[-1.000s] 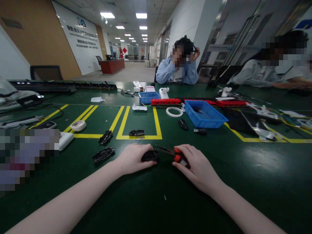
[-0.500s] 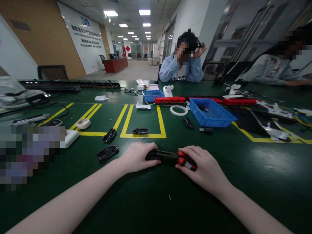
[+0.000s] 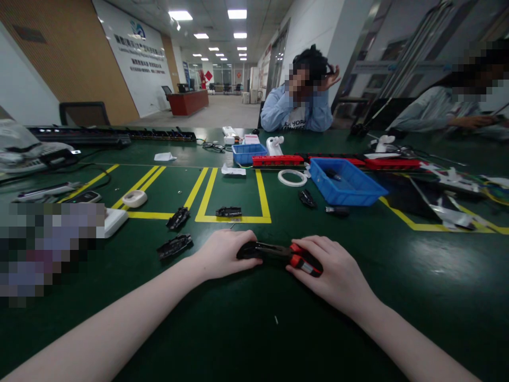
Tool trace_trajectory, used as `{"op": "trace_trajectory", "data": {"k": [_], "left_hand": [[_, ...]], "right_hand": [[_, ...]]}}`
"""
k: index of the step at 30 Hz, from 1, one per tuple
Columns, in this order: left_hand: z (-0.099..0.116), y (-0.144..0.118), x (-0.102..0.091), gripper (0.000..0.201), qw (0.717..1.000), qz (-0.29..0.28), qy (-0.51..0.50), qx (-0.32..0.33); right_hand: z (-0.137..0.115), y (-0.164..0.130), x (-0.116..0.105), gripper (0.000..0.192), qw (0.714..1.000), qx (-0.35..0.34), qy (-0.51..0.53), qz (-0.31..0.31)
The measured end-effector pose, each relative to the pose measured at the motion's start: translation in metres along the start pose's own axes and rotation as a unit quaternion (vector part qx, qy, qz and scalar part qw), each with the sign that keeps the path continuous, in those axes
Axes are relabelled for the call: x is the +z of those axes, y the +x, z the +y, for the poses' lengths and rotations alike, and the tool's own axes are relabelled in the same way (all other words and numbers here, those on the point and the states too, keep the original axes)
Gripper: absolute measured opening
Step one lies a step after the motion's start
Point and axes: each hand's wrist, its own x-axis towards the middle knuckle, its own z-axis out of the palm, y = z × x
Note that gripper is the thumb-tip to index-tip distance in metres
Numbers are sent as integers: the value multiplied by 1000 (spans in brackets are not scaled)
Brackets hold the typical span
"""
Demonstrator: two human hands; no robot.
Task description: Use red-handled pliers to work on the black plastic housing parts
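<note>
My right hand (image 3: 334, 270) is closed round the red and black handles of a pair of pliers (image 3: 306, 265), whose dark jaws point left. A dark, smooth plastic part (image 3: 247, 250) is pinched between the thumb and fingers of my left hand (image 3: 226, 254). The jaws meet or overlap this part's right end; the exact contact is too dark to make out. Black plastic pieces lie on the table beyond my left forearm: one nearer (image 3: 175, 245), one behind it (image 3: 178, 218), and one inside the yellow tape outline (image 3: 228, 211).
A large blue bin (image 3: 345, 183) stands beyond my right hand, a white ring (image 3: 292, 178) beside it. Further back are a smaller blue bin (image 3: 248, 154) and red strips (image 3: 278, 161). A tape roll (image 3: 134, 198) lies at left. Two people sit across the green table (image 3: 254, 339).
Both hands keep their hold on the pliers and the dark part, almost unmoved. The view has shifted very slightly. At the far right, the other person's hands have risen a little.
</note>
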Motion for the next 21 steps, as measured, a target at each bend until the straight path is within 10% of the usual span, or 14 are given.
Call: {"op": "trace_trajectory", "data": {"k": [21], "left_hand": [[2, 0, -4, 29, 1000, -13, -1, 0]], "right_hand": [[-4, 2, -1, 25, 998, 21, 46, -33]]}}
